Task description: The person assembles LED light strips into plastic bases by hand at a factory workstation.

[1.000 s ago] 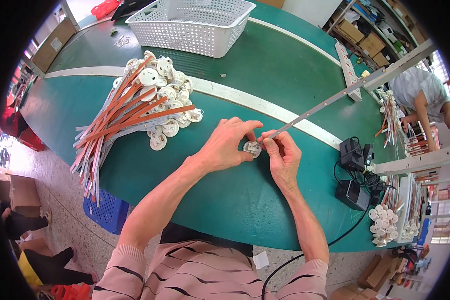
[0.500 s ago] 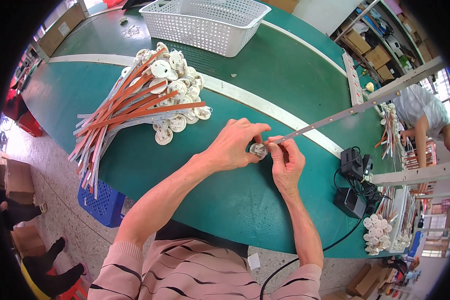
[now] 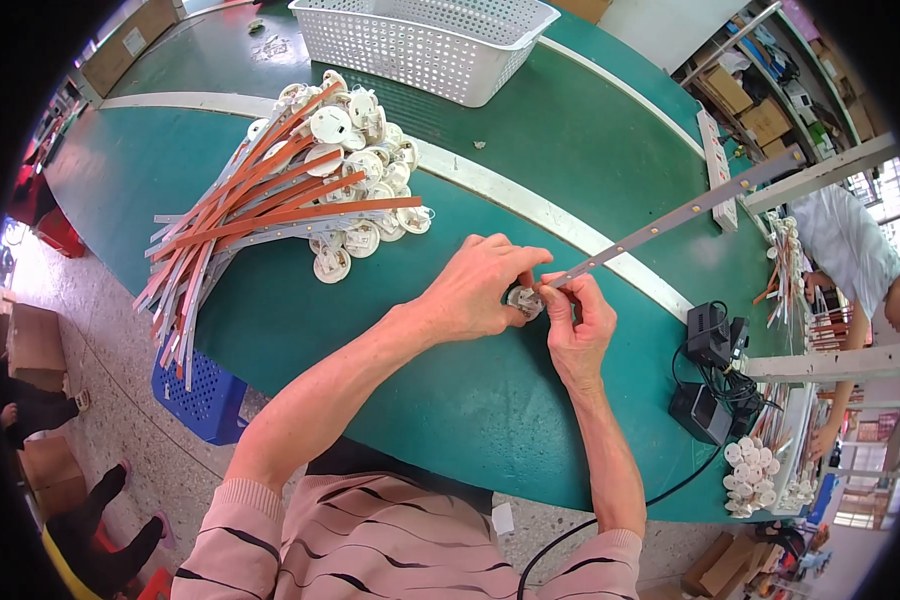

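My left hand [image 3: 480,285] grips a small white round socket piece [image 3: 523,300] just above the green table [image 3: 390,340]. My right hand [image 3: 575,320] pinches the near end of a long thin grey strip [image 3: 670,222] right at that piece. The strip runs up and to the right over the table. A heap of the same white round pieces [image 3: 355,150] with a fan of orange and grey strips [image 3: 240,225] lies to the left of my hands.
A white plastic basket [image 3: 425,40] stands at the table's far side. A white power strip [image 3: 715,165] and black adapters [image 3: 710,335] with cables lie at the right. Another person [image 3: 850,265] works at a rack on the right. A blue crate [image 3: 200,395] sits below the table edge.
Both hands stay together on the white piece and strip. The view has shifted, so the pile and the hands sit a little lower in the picture.
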The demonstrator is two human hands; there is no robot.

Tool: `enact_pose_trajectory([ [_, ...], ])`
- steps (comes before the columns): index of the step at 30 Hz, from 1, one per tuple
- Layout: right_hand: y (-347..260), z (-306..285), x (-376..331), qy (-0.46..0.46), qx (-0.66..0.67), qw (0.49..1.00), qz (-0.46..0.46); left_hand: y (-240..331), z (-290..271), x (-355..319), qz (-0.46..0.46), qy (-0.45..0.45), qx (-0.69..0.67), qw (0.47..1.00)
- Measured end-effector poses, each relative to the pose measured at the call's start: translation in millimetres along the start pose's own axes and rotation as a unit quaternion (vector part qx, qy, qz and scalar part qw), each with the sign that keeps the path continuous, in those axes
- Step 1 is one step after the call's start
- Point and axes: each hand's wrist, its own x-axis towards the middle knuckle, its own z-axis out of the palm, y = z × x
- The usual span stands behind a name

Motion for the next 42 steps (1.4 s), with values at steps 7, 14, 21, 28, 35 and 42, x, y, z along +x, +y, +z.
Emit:
enact_pose_trajectory([
  [7,-1.4,0.6,-1.1,-0.005,-0.019,1.000,-0.013,-2.1,0.1,-0.8,0.000,0.001,-0.002,1.000],
  [14,2.7,1.9,-0.8,0.013,0.016,1.000,0.001,-5.4,4.9,-0.2,0.030,0.037,-0.005,0.999],
  [21,0.8,1.2,-2.0,0.012,-0.020,0.999,-0.022,-6.0,5.1,-0.2,0.031,0.040,-0.004,0.999],
  [28,1.3,1.7,-2.3,0.032,0.041,0.999,0.010,-3.9,3.3,-0.4,0.020,0.027,0.004,0.999],
  [35,0.4,0.4,-2.3,0.012,0.018,1.000,-0.002,1.6,-0.6,0.4,-0.004,-0.001,0.000,1.000],
  [42,4.2,-0.6,-2.7,-0.005,-0.016,0.999,-0.044,-0.3,-0.7,0.5,0.001,0.005,-0.001,1.000],
])
